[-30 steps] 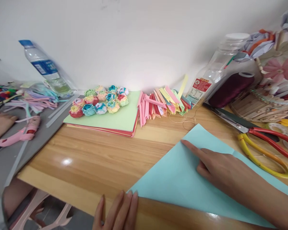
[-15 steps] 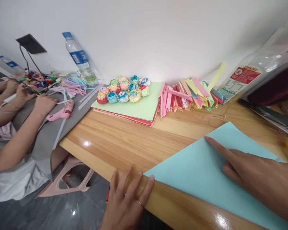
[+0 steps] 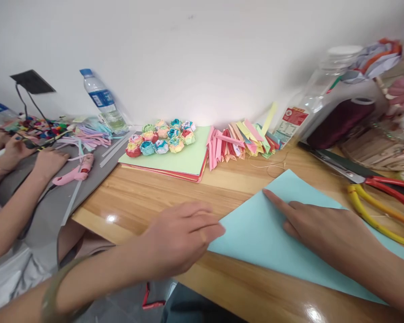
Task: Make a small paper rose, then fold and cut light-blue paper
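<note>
A sheet of light blue paper [image 3: 256, 237], folded into a large pointed shape, lies at the front right of the table. My right hand [image 3: 313, 224] rests on it, index finger stretched out to its upper left edge and the other fingers bent under. My left hand [image 3: 185, 237] is over the paper's left corner, blurred by motion. Its fingers are bent and close together, and the thumb is hidden, so whether it pinches the corner cannot be seen. To the right lie scissors [image 3: 360, 179] with red and yellow handles, near the paper's edge.
Rolled paper flowers [image 3: 161, 139] sit on a stack of coloured paper [image 3: 191, 168]. Folded paper strips [image 3: 239, 139], a clear bottle [image 3: 292, 121] and a dark thread spool [image 3: 343, 123] stand along the wall. At left, a co-worker's hand [image 3: 50, 163] is beside a pink glue gun [image 3: 76, 170].
My left hand has come up from the table's front edge to the paper's left corner. My right index finger keeps to the same edge. The view has shifted right, bringing the scissors into sight.
</note>
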Available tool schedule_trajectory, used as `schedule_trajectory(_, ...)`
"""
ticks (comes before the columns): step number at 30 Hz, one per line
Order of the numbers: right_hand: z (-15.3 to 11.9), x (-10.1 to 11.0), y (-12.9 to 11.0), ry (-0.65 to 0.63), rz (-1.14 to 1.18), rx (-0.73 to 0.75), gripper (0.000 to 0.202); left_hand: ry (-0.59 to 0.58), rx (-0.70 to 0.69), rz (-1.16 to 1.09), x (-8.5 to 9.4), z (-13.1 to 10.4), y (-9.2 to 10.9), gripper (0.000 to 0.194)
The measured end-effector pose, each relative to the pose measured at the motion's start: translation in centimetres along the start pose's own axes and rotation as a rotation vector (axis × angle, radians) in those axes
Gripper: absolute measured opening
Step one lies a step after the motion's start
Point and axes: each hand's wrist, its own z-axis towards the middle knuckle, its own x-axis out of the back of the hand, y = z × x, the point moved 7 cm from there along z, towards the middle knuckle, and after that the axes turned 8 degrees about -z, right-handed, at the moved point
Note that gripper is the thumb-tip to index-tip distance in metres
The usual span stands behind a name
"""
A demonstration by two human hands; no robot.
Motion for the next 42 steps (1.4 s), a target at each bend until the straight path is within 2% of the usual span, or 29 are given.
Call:
schedule_trajectory(3, 0.1, -0.1, -0.4, -0.179, -0.093, 0.025, 0.059, -0.214, -0.144, 0.015, -3.6, 4.2, -1.3, 0.024)
schedule_trajectory(5, 0.1, 0.1, -0.5, -0.235, -0.118, 0.019, 0.058, -0.350, -0.133, 0.010, -5.8, 6.1, -2.7, 0.033)
schedule_trajectory(7, 0.1, 0.2, -0.5, -0.248, -0.132, 0.018, 0.058, -0.447, -0.099, -0.004, -7.1, 7.5, -3.8, 0.046)
schedule_trajectory(10, 0.0, 0.2, -0.6, -0.206, -0.132, 0.027, 0.059, -0.537, -0.062, -0.015, -7.8, 8.4, -4.5, 0.063)
schedule_trajectory(13, -0.1, 0.1, -0.7, -0.189, -0.114, 0.035, 0.059, -0.555, -0.083, 0.001, -7.8, 9.0, -4.5, 0.071)
schedule_trajectory(19, 0.0, 0.3, -0.5, -0.214, -0.127, 0.015, 0.056, -0.540, -0.123, 0.051, -8.7, 9.0, -4.7, 0.062)
schedule_trajectory(22, -0.4, 1.4, -0.4, -0.070, -0.204, -0.040, 0.046, -0.545, -0.131, 0.063, -9.1, 8.7, -4.7, 0.058)
schedule_trajectory(25, -1.7, 3.7, -2.8, 0.226, -0.261, -0.008, 0.037, -0.585, -0.118, 0.091, -9.2, 8.4, -4.6, 0.055)
schedule_trajectory(27, -2.9, 4.9, -6.1, 0.399, -0.117, 0.161, 0.034, -0.595, -0.106, 0.106, -8.9, 8.3, -4.6, 0.051)
schedule_trajectory(29, -3.7, 5.1, -9.9, 0.431, 0.124, 0.410, 0.037, -0.597, -0.099, 0.118, -8.8, 8.1, -4.6, 0.050)
schedule_trajectory(31, -4.1, 4.9, -12.8, 0.393, 0.285, 0.610, 0.049, -0.594, -0.103, 0.120, -8.9, 8.0, -4.7, 0.054)
schedule_trajectory(33, -3.8, 4.5, -14.4, 0.317, 0.378, 0.700, 0.060, -0.585, -0.113, 0.111, -9.2, 8.0, -4.9, 0.058)
schedule_trajectory(39, -2.1, 3.9, -15.1, 0.009, 0.576, 0.693, 0.087, -0.623, -0.115, 0.109, -9.8, 8.0, -5.2, 0.057)
schedule_trajectory(42, -2.2, 4.0, -15.6, -0.065, 0.610, 0.677, 0.094, -0.606, -0.146, 0.112, -9.7, 8.0, -5.2, 0.057)
